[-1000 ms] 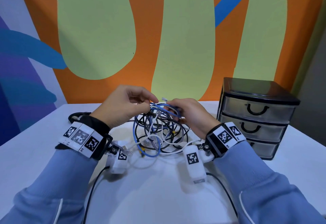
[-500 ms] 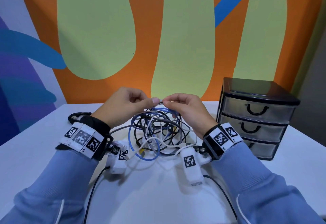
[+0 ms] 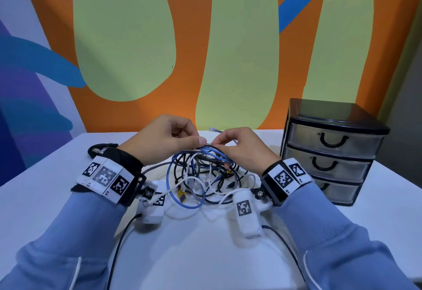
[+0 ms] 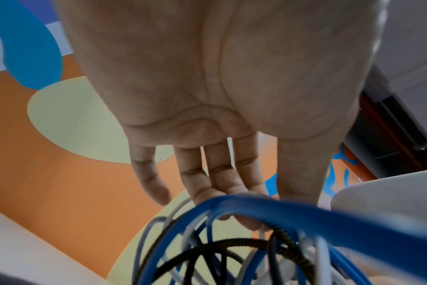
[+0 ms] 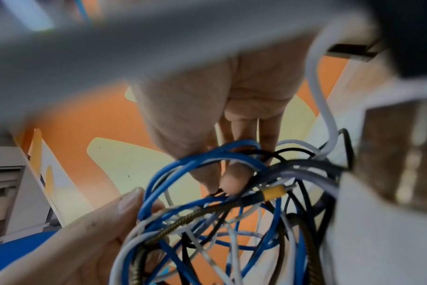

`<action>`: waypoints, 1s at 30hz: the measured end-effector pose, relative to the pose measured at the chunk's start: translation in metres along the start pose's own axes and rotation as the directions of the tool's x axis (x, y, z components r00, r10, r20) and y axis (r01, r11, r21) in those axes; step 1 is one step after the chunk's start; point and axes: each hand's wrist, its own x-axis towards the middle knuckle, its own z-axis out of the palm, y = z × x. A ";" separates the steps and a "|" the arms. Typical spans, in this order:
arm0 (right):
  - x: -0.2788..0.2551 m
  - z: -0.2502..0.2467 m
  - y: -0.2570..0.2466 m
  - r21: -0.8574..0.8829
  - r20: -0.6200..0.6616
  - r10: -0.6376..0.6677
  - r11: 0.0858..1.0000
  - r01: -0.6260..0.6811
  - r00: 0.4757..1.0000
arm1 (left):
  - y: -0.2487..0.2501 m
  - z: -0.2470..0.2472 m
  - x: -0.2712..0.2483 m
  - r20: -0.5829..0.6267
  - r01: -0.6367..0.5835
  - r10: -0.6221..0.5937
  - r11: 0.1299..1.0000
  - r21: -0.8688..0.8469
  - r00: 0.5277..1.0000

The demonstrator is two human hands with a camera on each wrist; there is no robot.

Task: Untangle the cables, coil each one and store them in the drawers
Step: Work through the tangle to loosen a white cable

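Observation:
A tangle of blue, black, white and grey cables (image 3: 201, 180) lies mid-table between my hands. My left hand (image 3: 201, 142) pinches strands at the top of the heap; the right wrist view shows its thumb (image 5: 124, 208) pressed on blue and white strands. My right hand (image 3: 217, 144) pinches a thin grey cable (image 3: 220, 131) whose clear plug points away, and its lower fingers sit among the blue loops (image 5: 207, 160). A yellow-tipped plug (image 3: 182, 194) lies in the heap. The black three-drawer unit (image 3: 331, 150) stands at the right, all drawers closed.
The white table (image 3: 205, 255) runs back to a painted wall. Two black leads (image 3: 118, 244) trail from my wrist cameras toward the front edge. A black strap (image 3: 100, 148) lies left of my left wrist.
My right hand has come up out of the tangle to meet the left at the top of the heap. The loops have shifted slightly; the drawers are unchanged.

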 end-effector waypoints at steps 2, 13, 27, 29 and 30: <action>0.002 0.003 0.000 0.019 -0.030 -0.013 1.000 0.013 0.999 | -0.001 0.001 0.001 -0.014 0.008 -0.008 1.000 -0.007 1.000; 0.010 0.013 -0.002 0.082 -0.517 -0.073 0.988 0.134 0.853 | -0.007 -0.008 0.004 -0.061 0.046 -0.046 0.999 0.005 0.997; -0.001 0.010 -0.023 0.244 -0.540 -0.213 0.886 0.394 0.814 | -0.002 -0.011 0.001 -0.081 0.035 -0.026 0.993 0.109 0.996; -0.005 0.013 -0.030 0.309 -0.448 -0.278 0.844 0.439 0.850 | 0.001 -0.006 0.004 -0.060 0.000 -0.001 1.000 -0.024 0.998; -0.006 0.013 -0.031 0.333 -0.411 -0.305 0.827 0.453 0.859 | 0.002 -0.003 0.005 -0.030 -0.010 0.010 1.000 -0.014 1.000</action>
